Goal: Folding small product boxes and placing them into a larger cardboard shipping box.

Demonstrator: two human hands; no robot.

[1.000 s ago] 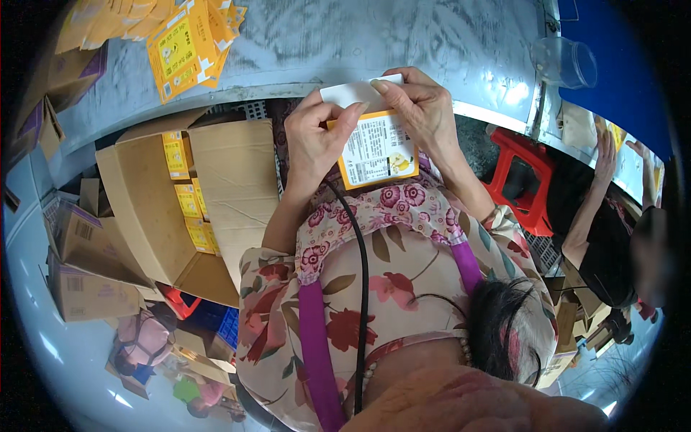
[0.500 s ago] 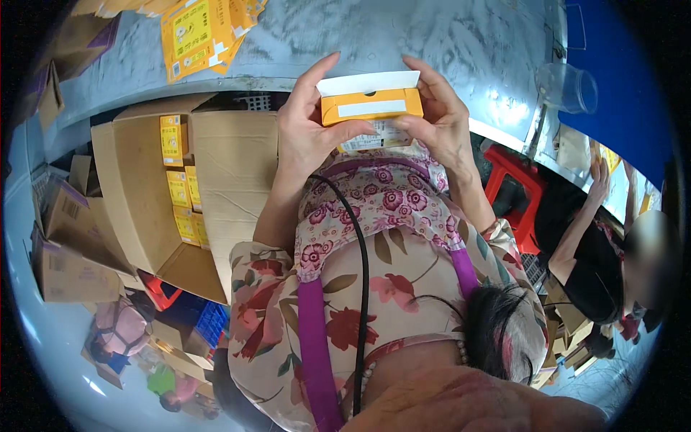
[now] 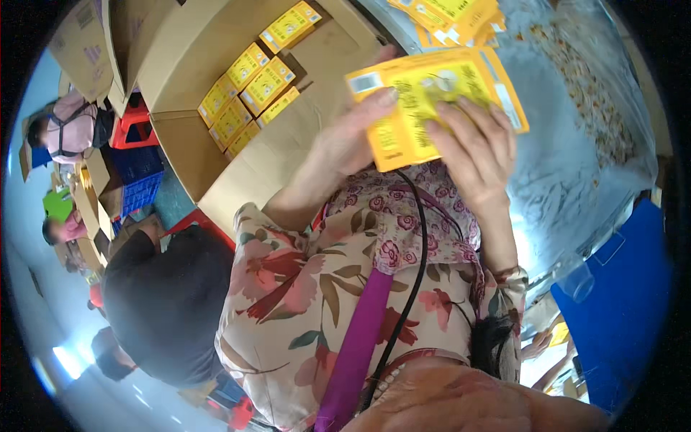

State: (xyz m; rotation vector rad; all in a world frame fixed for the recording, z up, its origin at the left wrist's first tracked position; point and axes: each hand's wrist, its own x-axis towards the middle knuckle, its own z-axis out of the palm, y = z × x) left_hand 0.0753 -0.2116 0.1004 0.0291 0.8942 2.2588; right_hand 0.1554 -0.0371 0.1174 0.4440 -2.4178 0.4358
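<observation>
A yellow cardboard box (image 3: 407, 108) is up in front of my chest, tilted, its broad printed face showing. My left hand (image 3: 353, 133) grips its left side, thumb on the face and the other fingers hidden behind or blurred. Across the lower right of that face lie the fingers of my right hand (image 3: 479, 147), pressed against it. A narrow side with a white strip shows at the box's right end. Just left of my hands stands a large open brown carton (image 3: 176, 147), with several similar yellow boxes (image 3: 266, 85) in rows inside.
Flat yellow box blanks (image 3: 453, 18) lie on the metal table (image 3: 540, 173), beside a clear plastic sheet or bag (image 3: 633, 144) with small dried pieces. A clear plastic cup (image 3: 576, 281) stands near the blue surface (image 3: 619, 288). A person in dark clothing (image 3: 169, 309) is close at my left.
My view and body have turned left, toward the carton. The box has turned so its broad face shows, and the raised white flap is no longer visible. My right fingers now lie across it.
</observation>
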